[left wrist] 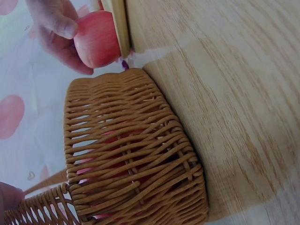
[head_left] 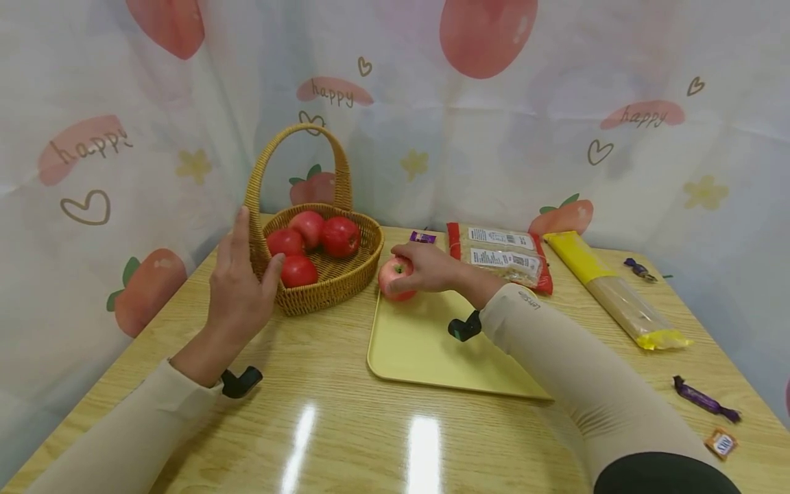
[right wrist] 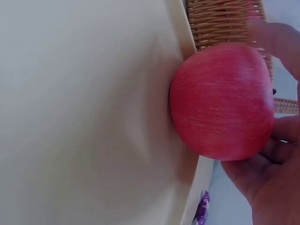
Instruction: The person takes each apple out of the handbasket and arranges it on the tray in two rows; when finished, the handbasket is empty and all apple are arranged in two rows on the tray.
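My right hand (head_left: 426, 266) grips a pink-red apple (head_left: 395, 278) between thumb and fingers, over the left edge of a yellow tray (head_left: 426, 343). In the right wrist view the apple (right wrist: 222, 101) is close to the tray's rim, and some fingers are hidden behind it. Just left of the tray stands a wicker basket (head_left: 327, 293) with a tall handle and several red apples (head_left: 341, 237) inside. My left hand (head_left: 242, 281) is upright at the basket's left side with its fingers extended; whether it touches the handle, I cannot tell.
Behind the tray lie a purple-wrapped sweet (head_left: 422, 237) and a clear packet with red ends (head_left: 503, 254). A long yellow-ended packet (head_left: 614, 291) is to the right. Near the table's right edge are a dark sweet (head_left: 640, 269), a purple one (head_left: 705, 399) and an orange one (head_left: 721, 443).
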